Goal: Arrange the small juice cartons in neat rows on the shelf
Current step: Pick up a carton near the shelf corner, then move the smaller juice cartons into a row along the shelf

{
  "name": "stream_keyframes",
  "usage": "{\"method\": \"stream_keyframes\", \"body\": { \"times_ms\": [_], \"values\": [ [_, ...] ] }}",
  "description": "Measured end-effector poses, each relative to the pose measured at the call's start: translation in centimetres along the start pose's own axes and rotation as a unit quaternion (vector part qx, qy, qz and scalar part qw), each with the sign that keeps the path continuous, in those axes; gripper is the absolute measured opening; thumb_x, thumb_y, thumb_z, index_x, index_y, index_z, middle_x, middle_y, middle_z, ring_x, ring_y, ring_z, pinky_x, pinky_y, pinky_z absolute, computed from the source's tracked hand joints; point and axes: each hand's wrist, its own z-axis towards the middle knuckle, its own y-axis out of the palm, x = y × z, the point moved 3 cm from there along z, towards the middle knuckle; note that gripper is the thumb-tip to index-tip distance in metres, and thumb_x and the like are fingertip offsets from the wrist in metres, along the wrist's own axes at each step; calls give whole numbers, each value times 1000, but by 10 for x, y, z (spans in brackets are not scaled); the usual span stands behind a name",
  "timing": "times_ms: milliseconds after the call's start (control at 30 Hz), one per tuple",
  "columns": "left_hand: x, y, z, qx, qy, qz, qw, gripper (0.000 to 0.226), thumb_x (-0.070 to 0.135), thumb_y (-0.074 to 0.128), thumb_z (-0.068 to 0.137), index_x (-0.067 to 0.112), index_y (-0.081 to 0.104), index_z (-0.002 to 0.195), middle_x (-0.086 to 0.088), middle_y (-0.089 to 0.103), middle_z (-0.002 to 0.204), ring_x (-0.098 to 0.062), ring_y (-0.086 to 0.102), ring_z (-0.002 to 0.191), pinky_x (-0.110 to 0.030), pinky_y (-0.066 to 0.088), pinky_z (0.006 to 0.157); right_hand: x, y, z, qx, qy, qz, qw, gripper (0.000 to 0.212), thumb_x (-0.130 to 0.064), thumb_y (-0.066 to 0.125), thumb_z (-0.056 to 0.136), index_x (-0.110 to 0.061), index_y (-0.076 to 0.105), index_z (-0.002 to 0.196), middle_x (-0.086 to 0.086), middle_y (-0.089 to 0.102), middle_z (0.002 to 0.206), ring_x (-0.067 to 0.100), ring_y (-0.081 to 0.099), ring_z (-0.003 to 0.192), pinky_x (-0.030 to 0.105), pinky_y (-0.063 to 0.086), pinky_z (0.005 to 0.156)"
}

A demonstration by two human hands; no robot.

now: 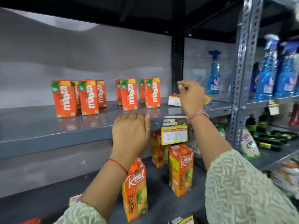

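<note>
Several small orange Maaza juice cartons (66, 98) stand upright on the grey upper shelf (48, 139), in four front-and-back pairs with a gap in the middle. At the shelf's right end one carton (174, 99) lies flat, and a yellow carton end (207, 99) shows past my wrist. My right hand (191, 96) hovers over these with its fingers curled; its palm side is hidden. My left hand (131, 133) rests on the shelf's front edge and holds nothing.
A price tag (174, 130) hangs from the shelf edge. Tall Real pineapple cartons (135, 189) stand on the lower shelf. Blue spray bottles (213, 73) fill the neighbouring bay beyond a perforated steel upright (242, 62). Dark bottles and packets sit lower right.
</note>
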Motion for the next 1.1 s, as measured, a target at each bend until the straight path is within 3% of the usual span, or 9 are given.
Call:
{"method": "stream_keyframes", "body": {
  "times_ms": [100, 267, 367, 500, 567, 633, 833, 1000, 1100],
  "values": [
    [32, 16, 13, -8, 10, -13, 1000, 43, 27, 39, 87, 11, 63, 55, -9, 63, 51, -27, 61, 49, -25, 43, 51, 41, -15, 31, -2, 64, -64, 996, 32, -12, 43, 92, 1, 67, 108, 24, 66, 116, 37, 59, 111, 38, 44, 95],
    [46, 31, 14, 41, -18, 22, 999, 50, 25, 36, 95, 10, 64, 57, -8, 63, 53, -27, 60, 51, -29, 41, 53, 82, -20, 57, -197, 173, -177, 949, 38, -11, 32, 97, 13, 52, 119, 32, 52, 131, 41, 49, 123, 40, 39, 100],
    [46, 30, 14, 74, -19, 45, 996, 62, 27, 23, 100, 11, 64, 57, -6, 63, 53, -26, 60, 51, -29, 41, 54, 86, -17, 57, -245, 201, -173, 933, 38, -9, 34, 96, 13, 48, 124, 29, 49, 136, 39, 48, 125, 38, 38, 101],
    [51, 34, 12, 81, -11, 58, 995, 64, 28, 19, 101, 10, 62, 57, -6, 63, 54, -25, 60, 51, -29, 38, 54, 100, -20, 62, -230, 206, -168, 936, 38, -10, 43, 91, 9, 47, 123, 26, 53, 126, 37, 50, 118, 37, 42, 94],
    [52, 35, 11, 81, -11, 61, 995, 64, 28, 19, 101, 9, 62, 57, -6, 64, 55, -25, 60, 51, -29, 39, 55, 105, -25, 64, -202, 207, -114, 950, 26, -15, 54, 84, 2, 56, 103, 20, 53, 102, 30, 52, 95, 32, 43, 73],
    [53, 35, 12, 75, -13, 62, 995, 64, 28, 19, 101, 9, 62, 57, -6, 65, 55, -24, 60, 51, -28, 40, 55, 110, -31, 63, -152, 219, -55, 962, 23, -21, 65, 73, -8, 50, 83, 11, 48, 94, 22, 47, 85, 26, 39, 57],
    [54, 31, 14, 28, -6, 43, 999, 64, 28, 18, 101, 9, 65, 61, -6, 66, 57, -24, 62, 52, -27, 42, 55, 106, -42, 35, -99, 189, 51, 976, 59, -18, 83, 61, -12, 34, 95, 1, 55, 92, 20, 56, 92, 32, 47, 83],
    [26, 12, 1, -53, 49, 42, 997, 45, 27, 36, 93, 6, 72, 78, -11, 72, 72, -28, 67, 62, -29, 49, 58, 74, -45, 12, -104, 140, 62, 983, 74, -22, 86, 58, -9, 48, 121, 8, 63, 120, 22, 60, 108, 25, 42, 86],
    [-21, -13, -14, -44, 58, 69, 995, 41, 24, 38, 92, 3, 71, 80, -15, 71, 73, -31, 67, 62, -32, 50, 57, 38, -38, 0, -136, 127, 99, 978, 64, -28, 86, 57, -12, 57, 112, 6, 67, 115, 21, 63, 105, 33, 49, 93]
  ]
}}
